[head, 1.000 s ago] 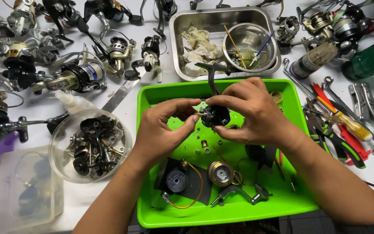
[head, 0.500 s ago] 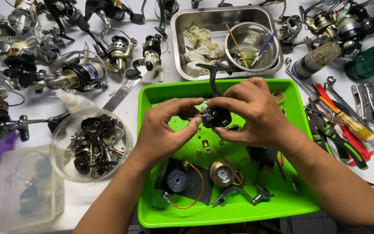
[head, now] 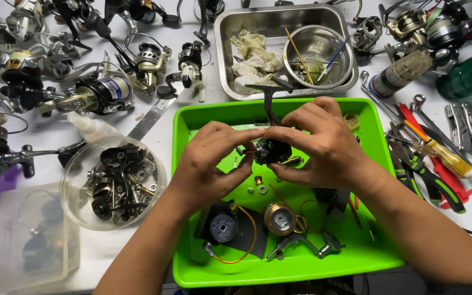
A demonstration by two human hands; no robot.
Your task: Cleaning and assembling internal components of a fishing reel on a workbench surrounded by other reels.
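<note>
Both my hands meet over a bright green tray (head: pixel 192 117). My right hand (head: pixel 323 145) grips a black fishing reel body (head: pixel 273 150) whose stem sticks up toward the far rim. My left hand (head: pixel 211 164) pinches the reel's left side with thumb and forefinger. Beneath them in the tray lie a black spool with a gold line (head: pixel 224 226), a brass-coloured round part (head: pixel 279 217), a grey handle arm (head: pixel 301 246) and small loose bits (head: pixel 259 184).
A clear round bowl of dark reel parts (head: pixel 113 180) sits left of the tray, a clear plastic box (head: pixel 31 240) nearer me. Several reels (head: pixel 96 93) crowd the far left. A steel pan with rags and a bowl (head: pixel 285 43) lies behind. Pliers, screwdrivers and wrenches (head: pixel 432 153) lie right.
My fingers have shifted slightly on the reel body; the hands stay in the same place over the tray.
</note>
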